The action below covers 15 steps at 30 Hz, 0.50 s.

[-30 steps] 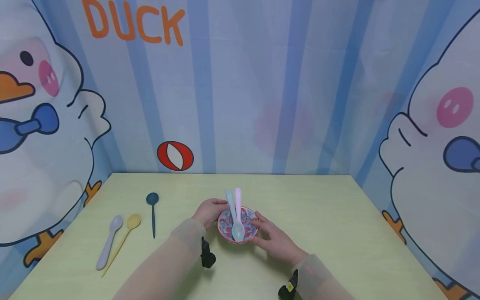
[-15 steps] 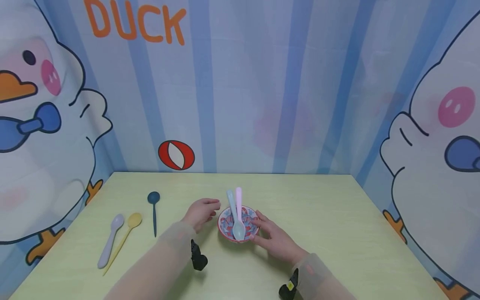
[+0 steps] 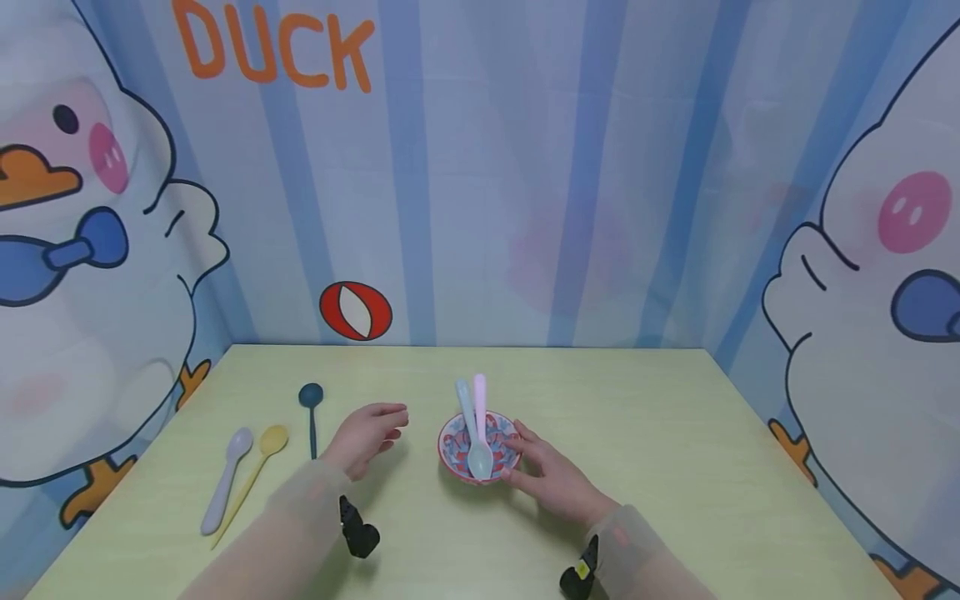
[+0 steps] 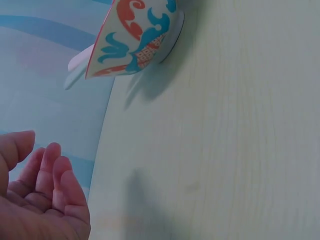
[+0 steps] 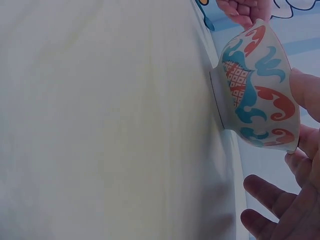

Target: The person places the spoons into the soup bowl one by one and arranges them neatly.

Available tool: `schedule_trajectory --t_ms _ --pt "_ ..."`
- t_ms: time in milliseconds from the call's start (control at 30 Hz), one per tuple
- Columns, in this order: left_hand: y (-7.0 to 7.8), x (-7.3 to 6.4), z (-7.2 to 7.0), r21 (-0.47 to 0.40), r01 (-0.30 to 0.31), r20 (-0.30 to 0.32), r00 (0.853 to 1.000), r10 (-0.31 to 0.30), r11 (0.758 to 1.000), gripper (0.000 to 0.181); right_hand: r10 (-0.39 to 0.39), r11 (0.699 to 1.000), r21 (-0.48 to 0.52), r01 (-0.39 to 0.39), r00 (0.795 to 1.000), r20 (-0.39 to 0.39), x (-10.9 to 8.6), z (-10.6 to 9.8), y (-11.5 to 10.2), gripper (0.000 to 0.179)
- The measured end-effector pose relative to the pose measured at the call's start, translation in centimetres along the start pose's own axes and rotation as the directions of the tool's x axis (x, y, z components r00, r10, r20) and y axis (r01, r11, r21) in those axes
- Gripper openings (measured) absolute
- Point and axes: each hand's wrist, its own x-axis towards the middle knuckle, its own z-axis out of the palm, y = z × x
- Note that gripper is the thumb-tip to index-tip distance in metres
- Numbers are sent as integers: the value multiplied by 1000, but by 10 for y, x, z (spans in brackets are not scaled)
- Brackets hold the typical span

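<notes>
A small bowl (image 3: 453, 465) with a red rim and red-and-blue pattern stands on the table. A light blue spoon (image 3: 480, 457) and a pink spoon (image 3: 480, 396) lie in it, handles leaning over the far rim. My right hand (image 3: 555, 479) holds the bowl's right rim, thumb against the outside and index finger over the edge; its other fingers are spread off the bowl in the right wrist view. My left hand (image 3: 367, 437) hovers left of the bowl, fingers loosely bent with nothing in them. It is nearest to a dark blue spoon (image 3: 311, 396), whose handle end it partly hides.
On the table's left side lie a lavender spoon (image 3: 225, 483) and a yellow spoon (image 3: 251, 487), close together. A striped backdrop with ducks (image 3: 495, 167) rises behind the pale table (image 3: 637, 417).
My left hand has let go of the bowl's left side and moved left toward the dark blue spoon. My right hand stays at the bowl, which has kept its place with both spoons.
</notes>
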Motion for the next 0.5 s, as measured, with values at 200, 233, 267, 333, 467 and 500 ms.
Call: schedule_trajectory --t_ms 200,233,267,333,467,500 --pt "-8 -7 -24 0 6 -39 999 -6 1000 46 2 1000 1 -2 1000 1 0 -1 -1 56" --pt "-10 -7 -28 -1 5 -45 999 -5 1000 47 2 1000 0 -2 1000 1 0 -1 -1 56" --pt "-11 -8 -32 2 4 -52 999 -4 1000 47 2 1000 0 -2 1000 0 0 -1 -1 56" --pt "-15 -11 -39 6 0 -65 998 0 1000 48 0 1000 3 0 1000 0 0 -1 -1 56" --pt "-20 -16 -51 49 6 -102 995 -1 999 47 6 1000 6 -6 1000 3 0 -1 -1 56" --pt "-22 -18 -53 63 8 -113 994 -1 998 47 7 1000 7 -7 1000 4 0 -1 -1 56"
